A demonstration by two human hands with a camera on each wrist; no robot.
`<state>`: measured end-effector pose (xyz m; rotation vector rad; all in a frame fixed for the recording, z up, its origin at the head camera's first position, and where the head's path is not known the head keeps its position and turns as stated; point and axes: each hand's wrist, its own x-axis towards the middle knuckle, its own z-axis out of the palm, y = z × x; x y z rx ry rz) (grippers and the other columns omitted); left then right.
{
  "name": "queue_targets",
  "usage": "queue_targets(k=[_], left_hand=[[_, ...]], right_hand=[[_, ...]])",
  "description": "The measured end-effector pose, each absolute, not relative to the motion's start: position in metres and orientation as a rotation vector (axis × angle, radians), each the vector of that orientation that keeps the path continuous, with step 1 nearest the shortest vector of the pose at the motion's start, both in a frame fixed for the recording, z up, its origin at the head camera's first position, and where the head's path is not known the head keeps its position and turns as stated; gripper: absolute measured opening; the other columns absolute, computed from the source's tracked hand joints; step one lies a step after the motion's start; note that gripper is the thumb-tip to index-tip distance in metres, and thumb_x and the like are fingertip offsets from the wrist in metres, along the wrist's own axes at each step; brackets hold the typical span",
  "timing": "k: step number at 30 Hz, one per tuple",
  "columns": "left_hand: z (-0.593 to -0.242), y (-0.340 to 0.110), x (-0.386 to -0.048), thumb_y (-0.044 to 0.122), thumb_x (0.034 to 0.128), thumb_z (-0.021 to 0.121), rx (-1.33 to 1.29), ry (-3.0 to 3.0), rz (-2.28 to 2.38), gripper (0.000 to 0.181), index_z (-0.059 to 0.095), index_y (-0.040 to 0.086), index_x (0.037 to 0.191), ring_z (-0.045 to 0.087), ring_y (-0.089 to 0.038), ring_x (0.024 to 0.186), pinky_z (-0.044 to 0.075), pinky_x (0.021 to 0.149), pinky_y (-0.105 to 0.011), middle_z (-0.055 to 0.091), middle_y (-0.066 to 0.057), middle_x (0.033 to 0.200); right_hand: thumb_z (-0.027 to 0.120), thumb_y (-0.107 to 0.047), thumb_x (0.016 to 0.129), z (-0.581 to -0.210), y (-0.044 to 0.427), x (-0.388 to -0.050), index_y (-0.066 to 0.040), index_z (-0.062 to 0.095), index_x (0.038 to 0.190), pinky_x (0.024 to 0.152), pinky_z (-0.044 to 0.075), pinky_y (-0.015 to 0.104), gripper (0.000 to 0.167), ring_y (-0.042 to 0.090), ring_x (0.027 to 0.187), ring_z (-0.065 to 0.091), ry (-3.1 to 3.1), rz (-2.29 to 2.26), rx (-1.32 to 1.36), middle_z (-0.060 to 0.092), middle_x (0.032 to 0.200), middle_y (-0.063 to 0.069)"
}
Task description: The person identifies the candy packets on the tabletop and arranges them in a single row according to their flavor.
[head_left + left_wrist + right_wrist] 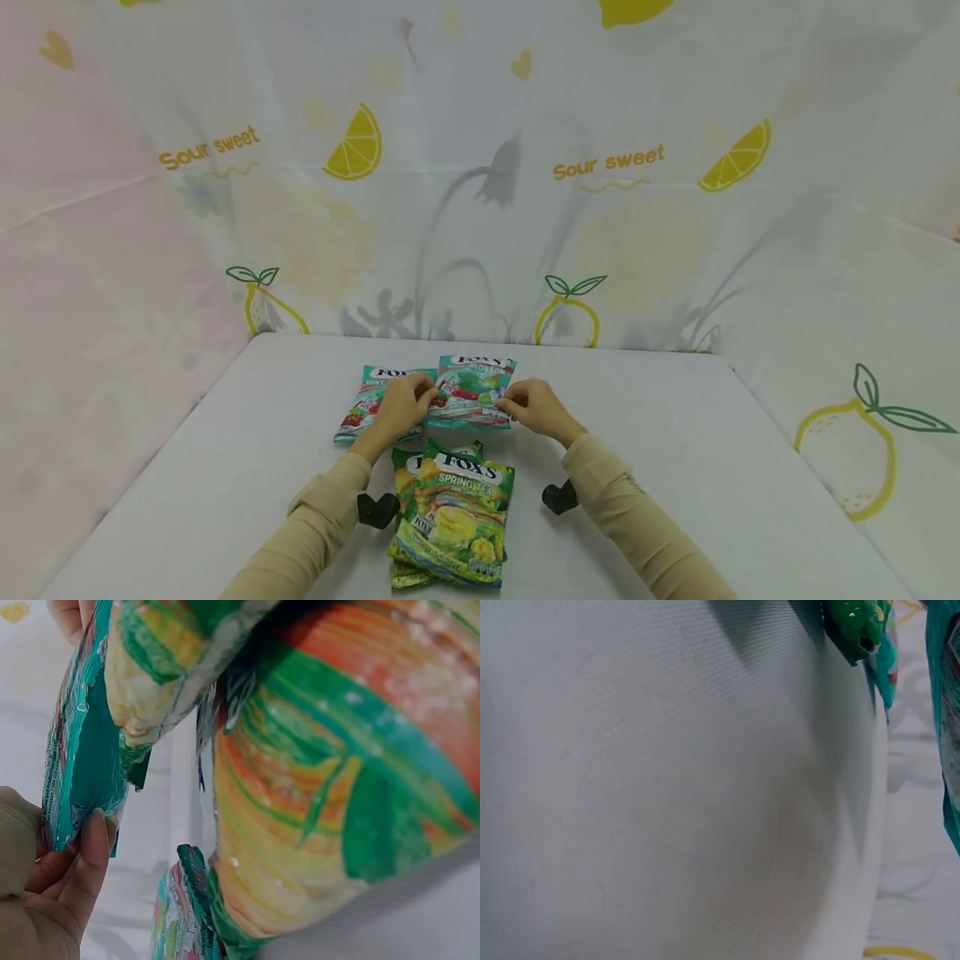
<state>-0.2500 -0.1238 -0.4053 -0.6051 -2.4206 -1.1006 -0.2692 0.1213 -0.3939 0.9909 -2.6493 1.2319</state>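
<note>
A teal FOX'S candy bag (471, 390) is held between my two hands, its printed front facing me. My left hand (405, 410) pinches its left edge; the left wrist view shows the fingers and thumb on the bag's lower corner. At the opposite edge my right hand (542, 408) pinches the bag, and its fingertips also appear at the top of the left wrist view. A second teal candy bag (366, 398), marked MINT, lies behind my left hand, partly covered. In the right wrist view only the held bag's edge (949, 727) shows; the right hand is out of frame.
Nearer me, between my forearms, a green-yellow Spring Tea candy bag (453, 521) overlaps another green bag (403, 479) on the white table (660, 467). A lemon-print cloth (465, 208) stands behind the table and along its sides.
</note>
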Motion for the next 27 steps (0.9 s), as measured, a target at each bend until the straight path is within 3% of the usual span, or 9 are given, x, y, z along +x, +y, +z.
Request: queue_targets(k=[15, 27], left_hand=[[-0.417, -0.127, -0.247, -0.005, 0.0839, 0.063, -0.519, -2.513, -1.05, 0.008, 0.063, -0.001, 0.077, 0.048, -0.012, 0.052, 0.04, 0.05, -0.025, 0.061, -0.008, 0.066], [-0.425, -0.127, -0.247, -0.003, 0.0845, 0.063, -0.465, -2.593, -0.986, 0.011, 0.063, 0.001, 0.074, 0.05, -0.012, 0.054, 0.042, 0.05, -0.026, 0.061, -0.005, 0.065]], right_hand=[[0.064, -0.006, 0.087, -0.412, 0.115, -0.268, -0.001, 0.066, 0.068, 0.049, 0.038, 0.018, 0.02, 0.0, 0.052, 0.043, -2.648, 1.206, 1.022, 0.057, 0.06, 0.001], [0.063, -0.008, 0.088, -0.42, 0.114, -0.267, 0.002, 0.069, 0.074, 0.052, 0.04, 0.018, 0.018, 0.001, 0.055, 0.045, -2.765, 1.195, 1.029, 0.063, 0.065, 0.004]])
